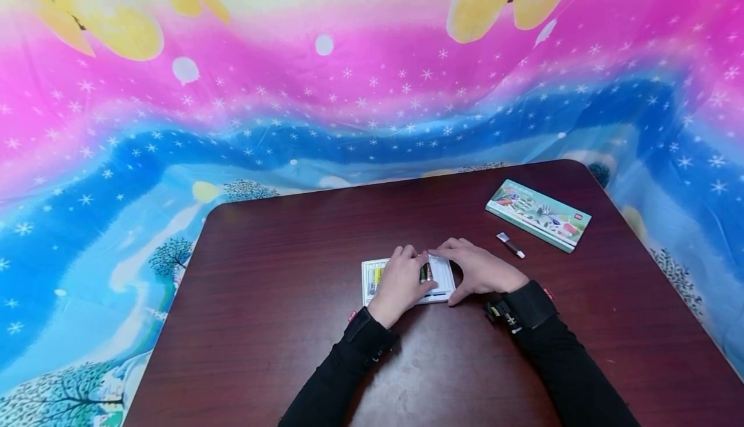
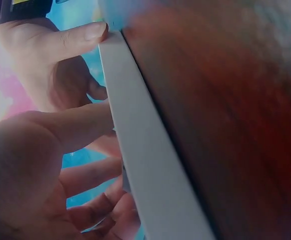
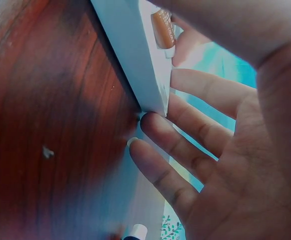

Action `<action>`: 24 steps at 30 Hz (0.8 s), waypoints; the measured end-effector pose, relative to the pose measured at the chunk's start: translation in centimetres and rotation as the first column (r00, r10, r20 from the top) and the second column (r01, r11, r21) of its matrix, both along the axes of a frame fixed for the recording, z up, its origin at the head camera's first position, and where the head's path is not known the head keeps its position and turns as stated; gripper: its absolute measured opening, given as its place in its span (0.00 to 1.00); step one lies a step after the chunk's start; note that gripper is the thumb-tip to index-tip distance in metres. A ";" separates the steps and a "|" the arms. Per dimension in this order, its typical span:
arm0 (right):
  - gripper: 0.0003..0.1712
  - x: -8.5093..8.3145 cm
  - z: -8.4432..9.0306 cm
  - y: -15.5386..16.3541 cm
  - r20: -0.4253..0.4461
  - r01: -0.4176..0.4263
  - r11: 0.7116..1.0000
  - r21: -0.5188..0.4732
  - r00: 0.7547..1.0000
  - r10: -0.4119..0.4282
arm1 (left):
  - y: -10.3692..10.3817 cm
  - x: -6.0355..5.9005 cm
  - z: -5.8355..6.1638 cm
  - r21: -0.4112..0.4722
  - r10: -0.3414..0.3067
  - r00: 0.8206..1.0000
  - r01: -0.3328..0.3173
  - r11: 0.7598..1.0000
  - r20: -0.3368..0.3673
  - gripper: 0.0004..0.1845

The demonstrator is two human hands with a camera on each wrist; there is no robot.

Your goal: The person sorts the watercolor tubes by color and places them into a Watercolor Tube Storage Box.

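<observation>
A white tray [image 1: 445, 278] lies on the table with paint tubes in it, among them a yellow one [image 1: 378, 275] at the left and dark green and brown ones near the middle. My left hand [image 1: 401, 281] is over the tray, thumb and forefinger at the two ends of a brown paint tube [image 1: 429, 272], pinching it. That tube, orange-brown with a white cap [image 3: 169, 51], shows at the tray's rim in the right wrist view. My right hand [image 1: 479, 270] spans the tray's right end, thumb at the near corner and fingertips at the far edge, holding it. The left palm hides part of the tray.
Right of the tray lies a loose dark paint tube [image 1: 511, 245] with a white cap. Behind it is a pale green printed box [image 1: 539, 214], near the right edge of the dark red wooden table [image 1: 279, 272]. A colourful printed cloth [image 1: 349, 91] hangs behind the table.
</observation>
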State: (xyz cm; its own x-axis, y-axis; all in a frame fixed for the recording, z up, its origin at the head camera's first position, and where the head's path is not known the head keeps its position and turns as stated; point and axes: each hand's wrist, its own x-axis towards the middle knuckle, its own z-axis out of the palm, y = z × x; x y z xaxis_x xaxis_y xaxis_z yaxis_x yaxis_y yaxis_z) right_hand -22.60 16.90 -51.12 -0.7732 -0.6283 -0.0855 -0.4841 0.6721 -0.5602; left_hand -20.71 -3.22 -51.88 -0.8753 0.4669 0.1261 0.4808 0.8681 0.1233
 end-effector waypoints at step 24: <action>0.55 0.1 0.1 -0.1 0.016 0.006 1.000 0.000 1.000 -0.006 | -0.2 0.4 1.0 -0.129 0.015 0.999 -0.012 0.992 0.029 0.32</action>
State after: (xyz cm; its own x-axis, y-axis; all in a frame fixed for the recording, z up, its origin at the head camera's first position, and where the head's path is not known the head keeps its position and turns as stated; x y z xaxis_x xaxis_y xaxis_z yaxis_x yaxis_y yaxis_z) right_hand -22.53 16.85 -51.04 -0.7752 -0.6241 -0.0979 -0.4713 0.6745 -0.5682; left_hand -20.29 -3.46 -50.83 -0.8841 0.4656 0.0388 0.4667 0.8841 0.0240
